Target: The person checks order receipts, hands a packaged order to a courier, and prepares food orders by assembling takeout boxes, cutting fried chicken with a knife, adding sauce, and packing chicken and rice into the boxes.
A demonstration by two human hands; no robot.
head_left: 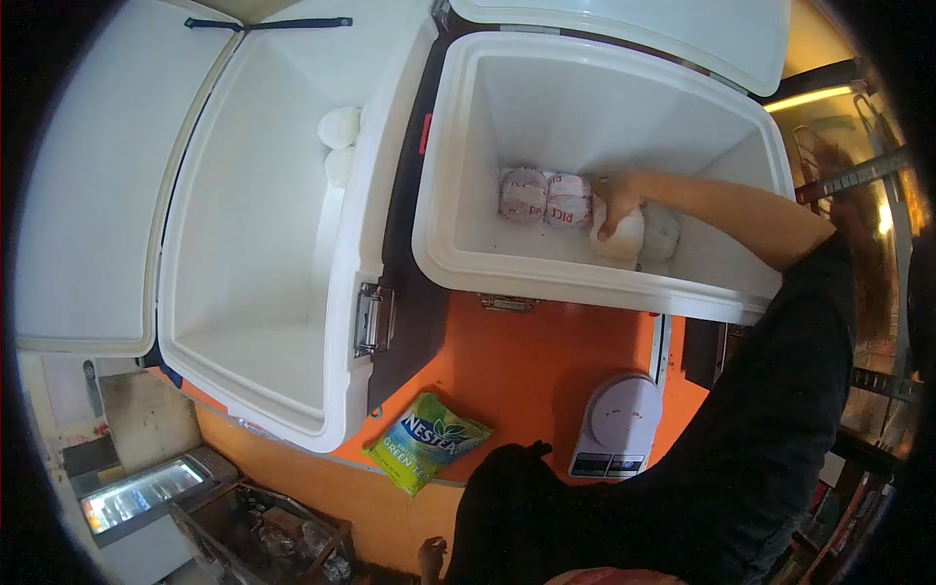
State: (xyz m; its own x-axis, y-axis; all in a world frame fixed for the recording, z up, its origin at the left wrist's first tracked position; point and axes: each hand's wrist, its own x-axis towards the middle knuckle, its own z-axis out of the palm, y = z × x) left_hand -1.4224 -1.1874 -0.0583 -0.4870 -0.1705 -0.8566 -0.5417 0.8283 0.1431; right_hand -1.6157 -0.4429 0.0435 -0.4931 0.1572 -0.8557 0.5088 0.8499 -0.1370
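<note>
Inside the right cooler (458,244), my right hand (621,200) reaches down and grips a white wrapped bundle (619,242). Just left of it stand two rice packs (568,202) in wrappers with red "RICE" lettering. Against the bundle's right side sits a grey-white wrapped pack (661,234), partly in shadow. My left hand (432,558) hangs low at the bottom edge, away from the coolers. It is small and dark, and its fingers are not clear.
Beside it stands another open white cooler (244,283) with two white wrapped bundles (339,129) at its far end. On the orange counter (507,361) lie a green Nestea packet (427,444) and a kitchen scale (619,424). Metal racks (858,175) rise at the right.
</note>
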